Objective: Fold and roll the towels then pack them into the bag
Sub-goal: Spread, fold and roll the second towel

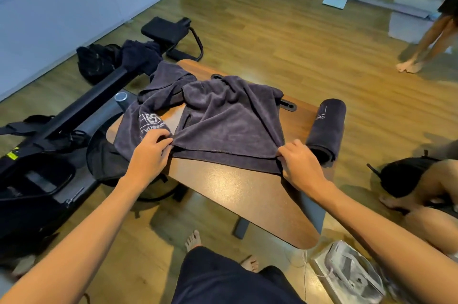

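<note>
A dark grey towel (223, 120) lies crumpled and partly doubled over on the brown wooden table (243, 194). My left hand (151, 152) pinches its near left corner. My right hand (301, 165) pinches the near right corner, where two layers meet. A second grey towel (153, 107) with white lettering lies under and to the left of it. A rolled grey towel (326, 127) rests at the table's right edge. A black bag (95, 60) sits on the floor at the far left, with a darker towel (140, 55) draped beside it.
A black rowing machine (74, 115) runs along the floor on the left. Another person's legs (431, 189) are at the right, and a standing person (428, 38) is at the far right. A clear plastic package (352, 274) lies on the floor near my feet.
</note>
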